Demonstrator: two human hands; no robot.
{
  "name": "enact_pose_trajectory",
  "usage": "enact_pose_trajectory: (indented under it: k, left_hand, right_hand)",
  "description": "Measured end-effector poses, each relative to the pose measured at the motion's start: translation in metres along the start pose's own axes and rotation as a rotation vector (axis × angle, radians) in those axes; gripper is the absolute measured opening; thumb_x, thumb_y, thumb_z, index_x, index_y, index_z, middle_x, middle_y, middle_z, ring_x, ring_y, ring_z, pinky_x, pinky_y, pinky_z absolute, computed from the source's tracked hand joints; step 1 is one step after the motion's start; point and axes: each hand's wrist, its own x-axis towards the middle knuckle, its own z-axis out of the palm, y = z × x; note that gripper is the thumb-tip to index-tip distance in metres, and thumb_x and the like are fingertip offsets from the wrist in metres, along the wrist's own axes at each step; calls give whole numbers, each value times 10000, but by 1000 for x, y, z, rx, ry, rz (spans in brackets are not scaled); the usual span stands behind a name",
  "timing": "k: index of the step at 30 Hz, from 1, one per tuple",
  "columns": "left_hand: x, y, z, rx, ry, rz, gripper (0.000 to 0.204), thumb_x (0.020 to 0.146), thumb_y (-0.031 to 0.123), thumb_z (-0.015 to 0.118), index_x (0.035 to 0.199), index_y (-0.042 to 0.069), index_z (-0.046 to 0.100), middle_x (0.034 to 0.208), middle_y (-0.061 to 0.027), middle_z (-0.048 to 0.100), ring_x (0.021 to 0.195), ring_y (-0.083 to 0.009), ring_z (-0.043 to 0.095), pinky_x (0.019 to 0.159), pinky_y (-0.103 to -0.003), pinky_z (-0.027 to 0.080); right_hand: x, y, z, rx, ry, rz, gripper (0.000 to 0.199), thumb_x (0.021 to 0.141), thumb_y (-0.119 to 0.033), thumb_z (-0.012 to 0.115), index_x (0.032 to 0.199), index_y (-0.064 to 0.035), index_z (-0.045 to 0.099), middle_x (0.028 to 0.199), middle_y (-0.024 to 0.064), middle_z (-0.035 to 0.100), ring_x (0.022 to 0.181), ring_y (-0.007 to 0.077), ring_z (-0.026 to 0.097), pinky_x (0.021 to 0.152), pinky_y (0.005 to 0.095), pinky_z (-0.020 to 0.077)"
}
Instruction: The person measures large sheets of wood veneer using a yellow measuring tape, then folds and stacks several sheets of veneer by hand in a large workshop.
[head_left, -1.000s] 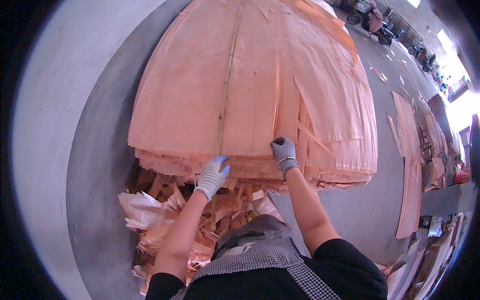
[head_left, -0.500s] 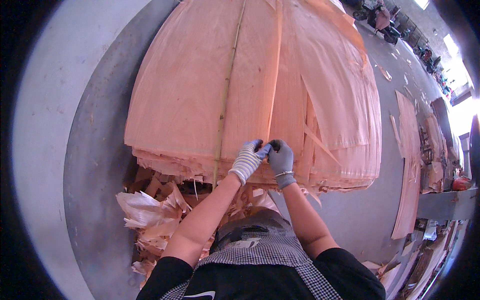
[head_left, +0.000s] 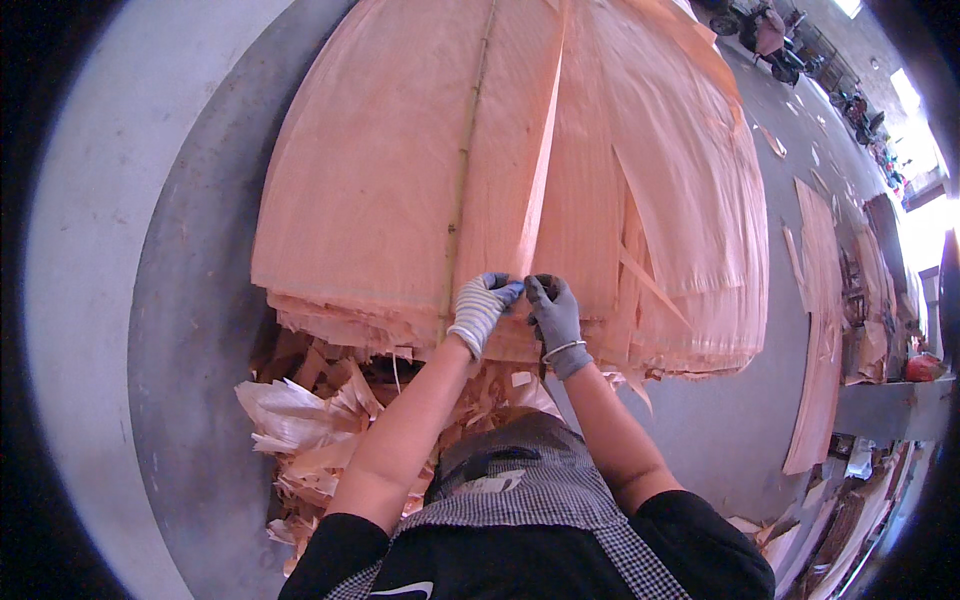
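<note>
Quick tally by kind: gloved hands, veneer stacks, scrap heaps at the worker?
Gloved hands: 2, the left hand and the right hand
Big stack of thin orange wood veneer sheets: 1
Heap of torn pale veneer scraps: 1
Total: 4

Veneer workshop: stacked veneer sheets, scrap pile, concrete floor.

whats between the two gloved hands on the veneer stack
Almost nothing: in the head view the left hand and right hand nearly meet fingertip to fingertip at the near edge of the veneer stack; only veneer shows in the sliver between.
</note>
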Motion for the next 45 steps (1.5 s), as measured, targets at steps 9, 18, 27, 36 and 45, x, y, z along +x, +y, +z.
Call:
enact_pose_trajectory:
  k: [9, 18, 27, 36, 45]
  left_hand:
    - [-5, 3, 11, 235, -35, 272, 286, 731, 181, 705, 918, -6, 596, 810, -93, 636, 728, -161, 591, 676, -292, 479]
    - [-18, 19, -8, -279, -138, -82, 150, 817, 180, 636, 896, 59, 597, 794, -17, 607, 672, -115, 555, 611, -254, 489]
    - [-32, 27, 13, 400, 148, 429, 347, 738, 264, 707, 887, -25, 584, 869, -127, 606, 750, -208, 579, 693, -326, 480]
    - [-23, 27, -37, 152, 192, 202, 209, 795, 178, 622, 893, -6, 601, 712, -56, 601, 659, -140, 566, 601, -300, 478]
    - [8, 11, -181, -105, 344, 126, 310, 830, 103, 557, 1134, 63, 511, 1010, -50, 575, 816, -171, 573, 616, -350, 531]
  right_hand:
    - [9, -12, -3, 223, -53, 92, 222, 817, -237, 627, 792, -21, 585, 574, 13, 521, 390, 91, 447, 341, 230, 326]
    - [4, -3, -16, 443, -86, 172, 132, 826, -180, 603, 804, -53, 574, 618, 5, 523, 401, 106, 451, 349, 236, 342]
    - [7, -2, -14, 367, -140, 153, 169, 819, -203, 590, 799, -36, 588, 544, 37, 520, 387, 129, 478, 345, 248, 355]
    - [-7, 22, -35, 352, 267, 113, 137, 809, -188, 561, 751, -70, 523, 548, 22, 472, 400, 136, 459, 355, 266, 350]
    - [-83, 117, 46, -367, -735, 233, 225, 806, -142, 578, 1013, -58, 602, 837, 55, 612, 724, 158, 573, 602, 289, 493]
